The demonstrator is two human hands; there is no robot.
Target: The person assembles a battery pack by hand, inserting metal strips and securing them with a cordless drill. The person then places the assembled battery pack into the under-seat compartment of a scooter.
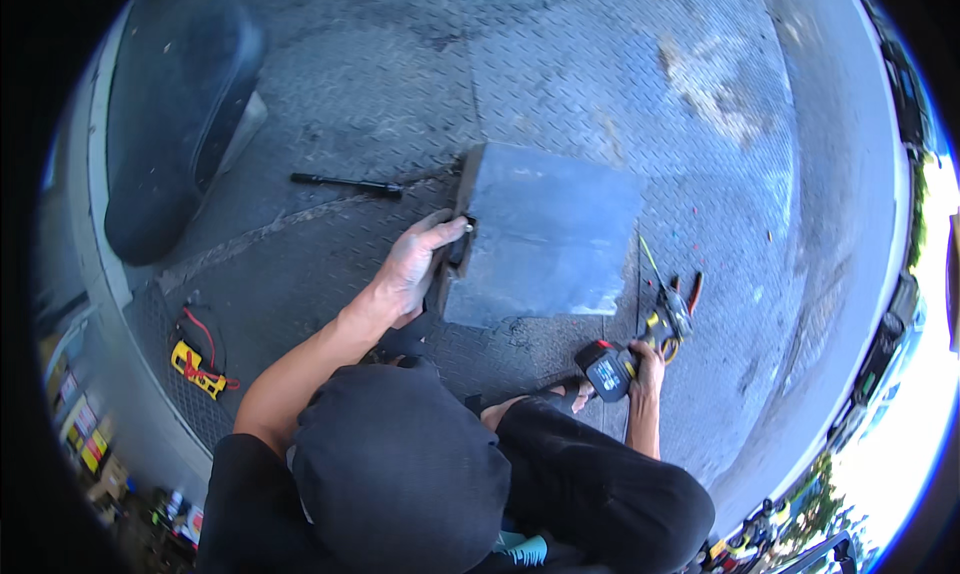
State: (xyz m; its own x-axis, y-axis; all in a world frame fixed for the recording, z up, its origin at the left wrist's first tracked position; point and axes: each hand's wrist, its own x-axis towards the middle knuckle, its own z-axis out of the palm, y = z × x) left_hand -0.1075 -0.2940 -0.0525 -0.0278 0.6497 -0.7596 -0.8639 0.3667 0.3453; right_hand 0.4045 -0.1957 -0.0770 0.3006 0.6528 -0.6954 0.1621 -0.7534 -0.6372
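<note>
A grey, flat-topped rectangular block (555,234) lies on the textured metal floor in front of me. My left hand (410,264) is closed at its left edge, thumb stretched along the side. By the thumb tip is a small shiny piece; what the fingers hold is partly hidden by the hand. To the right of the block, my right hand (648,366) is wrapped round a black and yellow cordless power tool (660,329) with a battery pack (606,370). The tool's head sits beside pliers (695,292) with orange and dark handles.
A black rod-shaped tool (345,185) lies left of the block. Further left is a yellow meter (197,370) with red leads. A dark padded seat-like object (185,134) stands at the far left. A thin green strand (650,259) runs toward the power tool. A black cap (400,454) fills the lower middle.
</note>
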